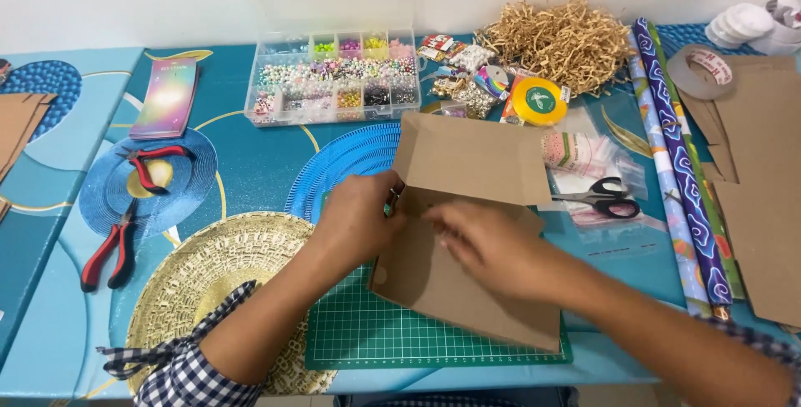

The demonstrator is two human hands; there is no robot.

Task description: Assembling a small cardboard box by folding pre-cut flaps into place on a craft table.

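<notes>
Both hands on cardboard box

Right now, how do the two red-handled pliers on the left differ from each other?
The upper pliers look smaller, with handles spread apart pointing right; the lower pliers look longer, with handles pointing down toward the table's front edge. The upper pair lies on the blue hat print, the lower pair straddles its rim. Both have red handles with dark jaws, and both lie untouched, away from the left hand and right hand on the cardboard.
</notes>
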